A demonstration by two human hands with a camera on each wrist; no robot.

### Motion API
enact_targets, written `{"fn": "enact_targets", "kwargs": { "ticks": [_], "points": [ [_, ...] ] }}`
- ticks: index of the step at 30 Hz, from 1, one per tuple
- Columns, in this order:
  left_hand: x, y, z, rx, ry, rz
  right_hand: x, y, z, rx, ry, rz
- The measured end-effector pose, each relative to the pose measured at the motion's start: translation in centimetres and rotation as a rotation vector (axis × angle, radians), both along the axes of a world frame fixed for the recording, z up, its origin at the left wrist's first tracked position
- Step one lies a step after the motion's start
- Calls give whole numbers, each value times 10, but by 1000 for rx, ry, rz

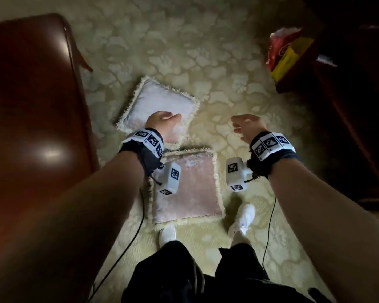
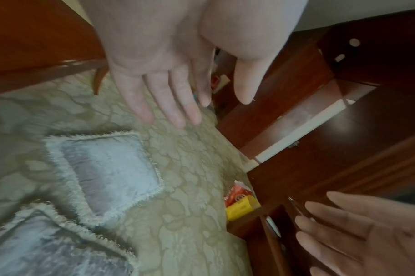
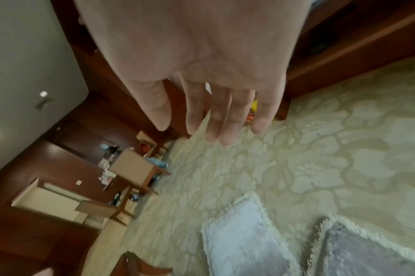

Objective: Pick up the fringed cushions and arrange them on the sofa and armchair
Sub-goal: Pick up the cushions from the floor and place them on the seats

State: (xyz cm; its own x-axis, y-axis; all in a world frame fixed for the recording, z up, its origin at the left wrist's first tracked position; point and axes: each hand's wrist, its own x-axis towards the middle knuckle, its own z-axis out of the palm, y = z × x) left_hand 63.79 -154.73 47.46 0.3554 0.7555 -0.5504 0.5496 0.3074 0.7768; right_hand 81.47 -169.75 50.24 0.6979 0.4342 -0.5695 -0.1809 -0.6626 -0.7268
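Observation:
Two pale pink cushions with cream fringe lie flat on the carpet. The far cushion [image 1: 160, 103] [image 2: 109, 171] [image 3: 239, 237] sits turned at an angle; the near cushion [image 1: 188, 189] [image 2: 43, 248] [image 3: 372, 252] lies just in front of my feet. My left hand [image 1: 164, 121] [image 2: 178, 104] hovers above the far cushion's near edge, fingers straight, holding nothing. Out to the right, my right hand [image 1: 245, 125] [image 3: 216, 128] hangs over bare carpet with fingers spread and empty; it also shows in the left wrist view as the right hand [image 2: 358, 233]. Neither hand touches a cushion.
A glossy brown wooden table [image 1: 31, 106] stands at the left. Dark wooden furniture [image 1: 354, 106] lines the right, with a red and yellow bag [image 1: 287, 53] beside it. My white shoes [image 1: 243, 219] stand on the floral carpet [image 1: 184, 40]. Chairs [image 3: 135, 168] stand further off.

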Motion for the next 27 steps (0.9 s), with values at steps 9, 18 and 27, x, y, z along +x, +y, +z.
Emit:
{"fn": "enact_targets", "kwargs": {
  "ticks": [9,18,27],
  "points": [
    [1,-7,-127,-105,283,297,74,79,-129,-166,104,379],
    [-22,-37,-268,-203,521,192,74,58,-295,-397,146,441],
    [-41,-38,-420,-286,600,199,65,22,-465,-565,218,302]
  ]
}}
